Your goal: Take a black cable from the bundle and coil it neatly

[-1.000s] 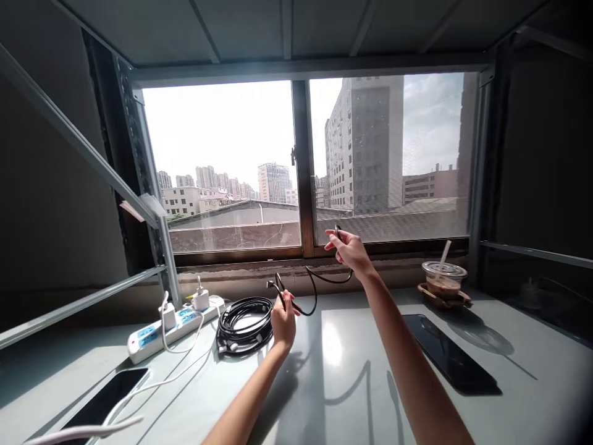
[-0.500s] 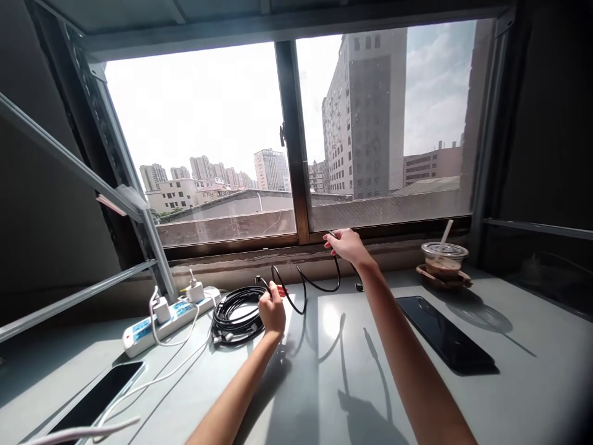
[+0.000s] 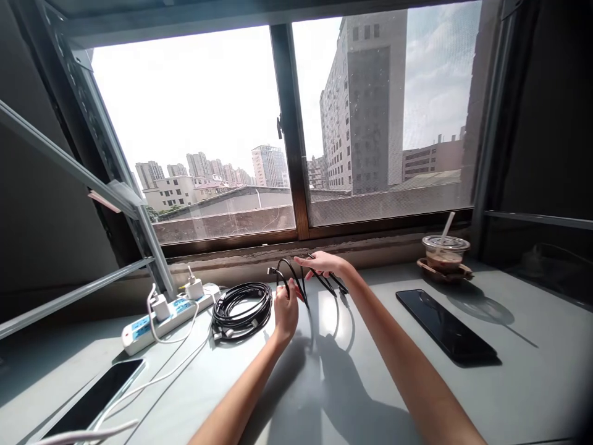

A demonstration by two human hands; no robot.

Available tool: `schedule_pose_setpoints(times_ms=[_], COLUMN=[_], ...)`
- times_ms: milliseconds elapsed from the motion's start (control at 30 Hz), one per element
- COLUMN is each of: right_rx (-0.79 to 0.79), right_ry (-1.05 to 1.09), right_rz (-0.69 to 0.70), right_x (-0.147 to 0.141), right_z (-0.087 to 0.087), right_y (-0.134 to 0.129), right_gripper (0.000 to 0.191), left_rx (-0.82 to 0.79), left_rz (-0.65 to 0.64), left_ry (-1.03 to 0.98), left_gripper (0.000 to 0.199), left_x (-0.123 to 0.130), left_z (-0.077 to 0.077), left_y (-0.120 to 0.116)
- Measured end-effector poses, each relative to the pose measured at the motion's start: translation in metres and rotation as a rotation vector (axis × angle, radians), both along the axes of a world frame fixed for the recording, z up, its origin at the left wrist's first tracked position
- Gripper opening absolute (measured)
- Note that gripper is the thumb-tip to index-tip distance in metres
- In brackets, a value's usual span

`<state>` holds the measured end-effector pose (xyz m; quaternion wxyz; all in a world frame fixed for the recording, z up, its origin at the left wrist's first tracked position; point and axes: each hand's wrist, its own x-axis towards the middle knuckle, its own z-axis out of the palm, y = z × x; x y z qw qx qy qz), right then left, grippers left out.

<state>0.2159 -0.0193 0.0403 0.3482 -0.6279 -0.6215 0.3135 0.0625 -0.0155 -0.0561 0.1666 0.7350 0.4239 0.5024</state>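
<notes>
Both hands gripped the cable (image 3: 296,275): left hand (image 3: 286,309) nearer the coil (image 3: 241,301) (lying at its left), right hand (image 3: 324,264) just beyond, loops hanging between them.

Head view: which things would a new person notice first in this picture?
First, the two hands at the centre: the left hand and right hand both grip a thin black cable above the grey table. Just left lies a coiled cable bundle; far right stands an iced drink cup.

Glossy black cable (image 3: 296,276), smooth grey table (image 3: 370,383), glassy phone (image 3: 445,326).
</notes>
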Motion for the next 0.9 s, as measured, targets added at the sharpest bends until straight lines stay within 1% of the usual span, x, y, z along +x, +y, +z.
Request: schedule_pose_setpoints(times_ms=[67,100,200,267,333,433,533,633,700,800,900], right_rx=[-0.001,0.007,0.075,0.128,0.178,0.281,0.401,0.514,0.597,0.693,0.742], right_ry=[-0.026,-0.030,-0.034,-0.029,-0.023,0.006,0.069,0.168,0.277,0.434,0.514], right_rz=[0.024,0.040,0.072,0.050,0.011,-0.077,-0.185,-0.252,-0.282,-0.365,-0.447], right_x=[-0.007,-0.010,-0.016,-0.018,-0.015,-0.006,0.007,0.018,0.023,0.029,0.034], right_z=[0.000,0.000,-0.001,-0.002,-0.001,0.006,0.016,0.030,0.041,0.055,0.065], right_y=[-0.001,-0.002,-0.003,-0.002,-0.001,0.000,-0.002,-0.011,-0.022,-0.039,-0.053], right_gripper=[0.054,0.052,0.034,0.021,0.016,0.019,0.017,0.025,0.028,0.033,0.036], left_rx=[0.019,0.032,0.041,0.037,0.067,0.203,0.407,0.586,0.646,0.667,0.690], left_rz=[0.006,-0.001,-0.039,-0.043,-0.040,-0.063,-0.144,-0.245,-0.275,-0.270,-0.301], left_ry=[0.017,0.037,0.091,0.107,0.136,0.256,0.466,0.648,0.722,0.779,0.778], left_gripper=[0.053,0.052,0.051,0.052,0.051,0.044,0.033,0.016,0.010,0.024,0.041], left_x=[0.000,0.000,0.001,0.000,0.000,-0.002,-0.001,0.003,0.006,0.007,0.002], left_z=[0.000,0.001,0.003,0.006,0.009,0.014,0.019,0.022,0.022,0.020,0.019], left_y=[-0.002,-0.003,-0.008,-0.012,-0.014,-0.017,-0.020,-0.027,-0.032,-0.034,-0.031])
